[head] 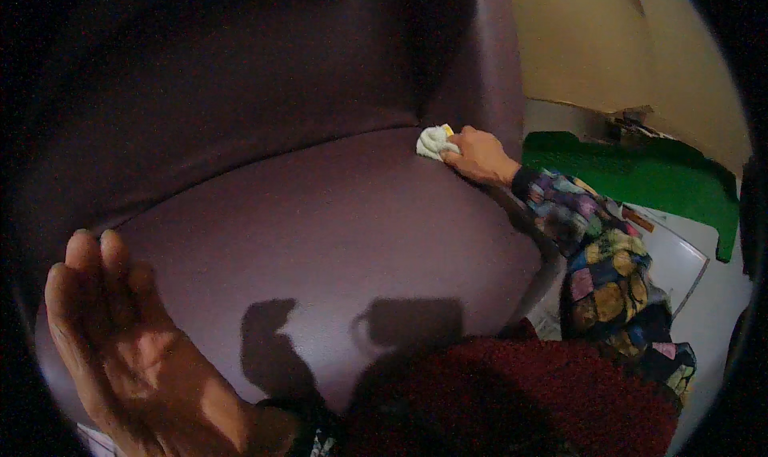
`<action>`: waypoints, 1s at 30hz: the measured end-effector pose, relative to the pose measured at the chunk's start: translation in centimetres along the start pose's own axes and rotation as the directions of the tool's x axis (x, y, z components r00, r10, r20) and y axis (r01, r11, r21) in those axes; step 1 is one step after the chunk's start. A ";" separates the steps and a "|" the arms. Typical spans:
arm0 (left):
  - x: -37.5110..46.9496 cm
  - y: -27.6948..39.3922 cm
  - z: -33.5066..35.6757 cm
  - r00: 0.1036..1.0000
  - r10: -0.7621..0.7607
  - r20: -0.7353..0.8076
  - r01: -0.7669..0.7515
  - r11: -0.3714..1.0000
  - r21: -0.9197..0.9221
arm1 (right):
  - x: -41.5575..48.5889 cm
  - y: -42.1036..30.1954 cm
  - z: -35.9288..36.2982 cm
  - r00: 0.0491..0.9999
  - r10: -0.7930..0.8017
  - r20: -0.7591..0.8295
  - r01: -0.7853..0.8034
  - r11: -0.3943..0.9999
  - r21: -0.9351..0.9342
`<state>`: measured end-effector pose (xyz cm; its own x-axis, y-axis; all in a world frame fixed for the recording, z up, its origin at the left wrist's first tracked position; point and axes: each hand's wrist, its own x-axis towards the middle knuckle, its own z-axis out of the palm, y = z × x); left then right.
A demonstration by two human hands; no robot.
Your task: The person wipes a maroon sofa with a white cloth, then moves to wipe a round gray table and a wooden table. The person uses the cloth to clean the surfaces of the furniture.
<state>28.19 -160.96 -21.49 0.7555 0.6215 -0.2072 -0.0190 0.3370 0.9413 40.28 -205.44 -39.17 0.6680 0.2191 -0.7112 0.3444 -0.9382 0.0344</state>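
Note:
A purple-brown upholstered seat with a smooth, leather-like cover fills the middle, its darker backrest rising behind it. My right hand, at the far right corner of the seat, grips a crumpled pale cloth with a small yellow patch. The cloth touches the seat beside the seam where seat, backrest and side meet. At the lower left, my left hand is raised with its palm showing and its fingers extended; it holds nothing. Dark shadows fall on the front part of the seat.
Right of the seat stands a large brown cardboard piece with a torn lower edge. A green flat piece lies below it, near a white panel on the pale floor. Dark red fabric covers the bottom foreground.

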 end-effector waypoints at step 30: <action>8.6 3.5 -8.9 0.982 0.032 0.186 -0.023 0.998 -0.050 | 18.7 -9.6 4.4 0.974 0.052 0.219 -0.087 0.984 0.156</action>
<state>28.80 -148.09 -22.36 0.8630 0.4899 -0.1236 -0.0693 0.3571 0.9315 46.56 -193.52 -55.87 0.5243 0.1062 -0.8449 0.1778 -0.9840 -0.0133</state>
